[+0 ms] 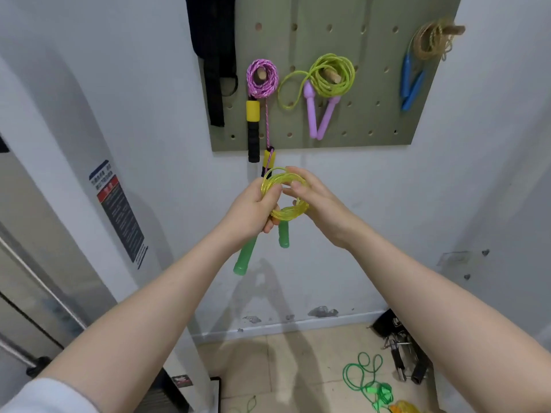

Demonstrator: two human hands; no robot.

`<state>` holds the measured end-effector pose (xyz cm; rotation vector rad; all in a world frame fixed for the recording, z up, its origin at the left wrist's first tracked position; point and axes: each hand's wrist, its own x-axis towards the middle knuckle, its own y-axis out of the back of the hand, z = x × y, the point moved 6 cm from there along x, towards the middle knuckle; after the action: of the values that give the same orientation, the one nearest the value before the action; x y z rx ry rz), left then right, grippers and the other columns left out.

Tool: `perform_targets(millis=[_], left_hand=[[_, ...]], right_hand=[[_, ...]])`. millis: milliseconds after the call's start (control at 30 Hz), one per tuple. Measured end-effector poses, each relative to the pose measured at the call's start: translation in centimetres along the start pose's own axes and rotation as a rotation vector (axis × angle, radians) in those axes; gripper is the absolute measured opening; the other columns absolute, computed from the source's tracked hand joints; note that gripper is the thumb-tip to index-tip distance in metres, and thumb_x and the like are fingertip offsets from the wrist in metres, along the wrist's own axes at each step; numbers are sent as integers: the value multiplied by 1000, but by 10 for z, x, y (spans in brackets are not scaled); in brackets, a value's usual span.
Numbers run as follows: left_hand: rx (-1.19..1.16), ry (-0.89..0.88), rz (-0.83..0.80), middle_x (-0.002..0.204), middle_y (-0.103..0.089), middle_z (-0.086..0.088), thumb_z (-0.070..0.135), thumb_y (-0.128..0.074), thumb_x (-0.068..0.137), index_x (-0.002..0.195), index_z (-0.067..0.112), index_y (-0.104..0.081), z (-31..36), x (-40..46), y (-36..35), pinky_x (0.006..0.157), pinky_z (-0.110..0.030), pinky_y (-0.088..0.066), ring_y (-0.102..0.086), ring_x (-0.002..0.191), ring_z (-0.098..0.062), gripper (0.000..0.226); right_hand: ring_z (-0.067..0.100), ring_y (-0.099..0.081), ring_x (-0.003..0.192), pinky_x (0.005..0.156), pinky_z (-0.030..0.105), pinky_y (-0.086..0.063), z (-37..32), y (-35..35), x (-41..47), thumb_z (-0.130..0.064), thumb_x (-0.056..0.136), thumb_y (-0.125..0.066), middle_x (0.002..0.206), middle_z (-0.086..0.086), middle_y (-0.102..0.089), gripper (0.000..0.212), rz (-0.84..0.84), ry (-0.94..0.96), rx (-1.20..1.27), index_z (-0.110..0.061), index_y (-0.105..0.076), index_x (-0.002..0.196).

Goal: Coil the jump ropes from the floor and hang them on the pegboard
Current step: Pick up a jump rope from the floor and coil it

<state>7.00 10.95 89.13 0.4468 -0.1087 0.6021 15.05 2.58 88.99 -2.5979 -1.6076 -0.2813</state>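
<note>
Three ropes hang coiled on pegboard (372,84); your left hand (253,208) grips yellow coil (283,193) below board, green handles dangling; right hand (310,193) pinches loops; green rope (366,380) on floor (298,368) still waits for you, uncoiled.

Both hands hold a coiled yellow rope (283,193) below the pegboard (372,93): left hand (253,208) grips coil, right hand (313,195) pinches it, green handles (246,256) dangle. Pink rope (262,78), lime rope (331,74), tan rope (432,40) hang on pegs. Green rope (366,380) on floor (298,368).
</note>
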Motion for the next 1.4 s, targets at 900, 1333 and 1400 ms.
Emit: perform_targets(millis=[900, 1333, 1400], left_hand=[[20, -536, 72, 70, -58, 1, 21, -55, 92, 96, 17, -49, 198, 316, -210, 49, -14, -41, -52, 45, -2, 8], [84, -609, 207, 95, -62, -4, 25, -48, 93, 119, 22, -46, 224, 387, -232, 75, -45, -54, -61, 76, -25, 26], [109, -581, 206, 98, -63, -6, 26, -48, 93, 118, 22, -46, 221, 393, -229, 75, -45, -54, -62, 78, -25, 25]], right_hand=[[3, -55, 63, 78, 44, -51, -126, 381, 95, -25, 100, -39, 80, -1, -52, 11, 651, 338, -154, -17, -47, 99], [16, -59, 71, 60, 32, -53, -150, 450, 151, -22, 99, -39, 89, 0, -54, 4, 759, 393, -266, -23, -42, 101], [18, -62, 80, 65, 36, -55, -147, 452, 160, -24, 99, -40, 93, 1, -56, 4, 745, 369, -275, -24, -43, 101]])
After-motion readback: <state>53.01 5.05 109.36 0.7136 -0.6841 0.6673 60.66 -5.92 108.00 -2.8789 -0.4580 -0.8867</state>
